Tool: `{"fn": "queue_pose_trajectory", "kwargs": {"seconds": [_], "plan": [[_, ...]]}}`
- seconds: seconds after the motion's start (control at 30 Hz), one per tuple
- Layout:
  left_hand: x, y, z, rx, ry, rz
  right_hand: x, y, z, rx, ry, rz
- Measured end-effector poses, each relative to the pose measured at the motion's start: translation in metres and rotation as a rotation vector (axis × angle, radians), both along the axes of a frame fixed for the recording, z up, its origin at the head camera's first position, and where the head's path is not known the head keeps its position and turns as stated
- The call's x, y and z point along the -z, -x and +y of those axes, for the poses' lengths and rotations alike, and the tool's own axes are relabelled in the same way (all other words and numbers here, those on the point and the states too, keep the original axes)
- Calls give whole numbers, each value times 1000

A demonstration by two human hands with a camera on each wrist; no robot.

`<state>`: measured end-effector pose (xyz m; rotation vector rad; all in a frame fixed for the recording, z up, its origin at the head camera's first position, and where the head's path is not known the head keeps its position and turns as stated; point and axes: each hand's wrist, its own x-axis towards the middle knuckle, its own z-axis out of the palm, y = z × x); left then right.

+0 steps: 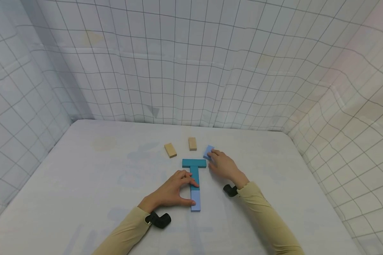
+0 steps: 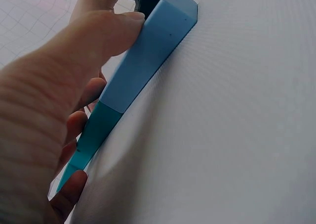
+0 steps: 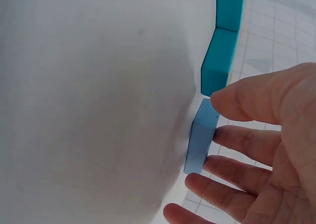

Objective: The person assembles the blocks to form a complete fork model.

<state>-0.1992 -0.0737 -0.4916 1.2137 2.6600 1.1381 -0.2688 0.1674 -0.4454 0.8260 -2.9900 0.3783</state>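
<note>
Two teal blocks form a T on the white table in the head view: a crosswise teal block [image 1: 194,163] and a lengthwise teal block [image 1: 194,172]. A light blue block [image 1: 195,208] lies end to end with the stem, nearest the person. My left hand [image 1: 170,191] rests over the stem, its thumb [image 2: 131,28] on the light blue block and its fingers by the teal one. Beyond the crosspiece's right end lies a tilted second light blue block [image 1: 208,151]. Fingertips of my right hand [image 1: 223,165] touch it, the thumb [image 3: 224,103] at its near end.
Two wooden blocks lie behind the T: one tilted wooden block [image 1: 170,150] at the left, one straighter wooden block [image 1: 192,144] near the middle. A white checked curtain [image 1: 178,71] surrounds the table's [image 1: 83,170] back and sides. Each wrist wears a black camera.
</note>
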Motion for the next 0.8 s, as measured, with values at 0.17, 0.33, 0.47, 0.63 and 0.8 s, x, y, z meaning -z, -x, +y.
{"fn": "queue_pose_trajectory", "kwargs": {"seconds": [0.17, 0.33, 0.47, 0.63, 0.8], "plan": [[0, 0, 0, 2, -4, 5, 1, 0, -1, -10, -16, 12], [-1, 0, 0, 4, -4, 11, 3, -1, -1, -25, 0, 13], [0, 0, 0, 1, 2, 8, 4, -1, 0, -30, 3, 17], [1, 1, 0, -3, 5, -2, 5, -1, 0, -31, 4, 18], [1, 1, -1, -4, 2, -10, 4, -1, -1, -34, 7, 11]]}}
